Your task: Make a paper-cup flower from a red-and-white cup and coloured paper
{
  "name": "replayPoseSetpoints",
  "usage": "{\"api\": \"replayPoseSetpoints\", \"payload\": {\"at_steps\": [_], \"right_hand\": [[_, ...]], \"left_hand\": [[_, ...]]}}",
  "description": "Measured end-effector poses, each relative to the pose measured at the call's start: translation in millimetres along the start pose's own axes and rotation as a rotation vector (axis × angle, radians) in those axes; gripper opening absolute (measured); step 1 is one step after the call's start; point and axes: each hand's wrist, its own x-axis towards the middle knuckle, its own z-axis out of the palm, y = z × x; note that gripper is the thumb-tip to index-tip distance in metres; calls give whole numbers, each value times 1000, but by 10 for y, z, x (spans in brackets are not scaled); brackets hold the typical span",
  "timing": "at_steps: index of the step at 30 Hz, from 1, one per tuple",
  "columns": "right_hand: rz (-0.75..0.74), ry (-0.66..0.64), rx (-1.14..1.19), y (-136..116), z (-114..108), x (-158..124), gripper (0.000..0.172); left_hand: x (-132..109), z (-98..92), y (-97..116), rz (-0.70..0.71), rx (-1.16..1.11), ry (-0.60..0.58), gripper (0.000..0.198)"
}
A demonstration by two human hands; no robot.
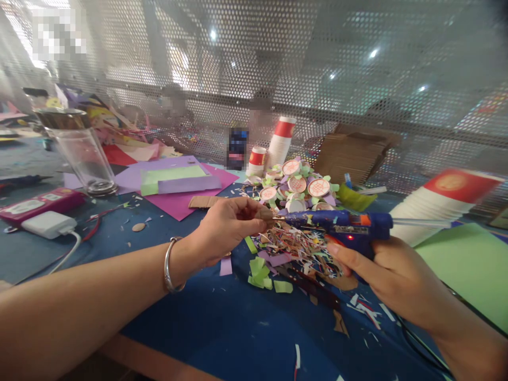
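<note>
My right hand (pixel 397 270) grips a blue hot glue gun (pixel 313 218), its red light lit and a clear glue stick (pixel 420 223) poking out at the back. The nozzle points left and meets a small brown cardboard piece (pixel 264 213). My left hand (pixel 226 227) pinches that piece between thumb and fingers, which partly hide it. Below the gun lies a heap of shredded paper strips (pixel 293 246). Behind it are piled several round paper discs (pixel 297 184) with red print and green and purple scraps. Dark-handled scissors (pixel 317 290) lie partly under the shreds.
Stacked paper cups (pixel 281 140) stand behind the discs; another stack (pixel 436 201) leans at right by green paper (pixel 472 270). At left are a glass bottle (pixel 85 153), a pink power strip (pixel 43 205) with a white charger (pixel 50 224), and coloured paper sheets (pixel 178 209). Perforated metal panels (pixel 278 53) rise behind.
</note>
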Motion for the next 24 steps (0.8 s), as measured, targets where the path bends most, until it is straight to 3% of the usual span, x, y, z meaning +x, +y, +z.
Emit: {"api": "replayPoseSetpoints", "payload": {"at_steps": [24], "right_hand": [[-11, 27, -68, -63, -10, -2, 37]], "left_hand": [[-8, -8, -15, 17, 38, -23, 26]]}}
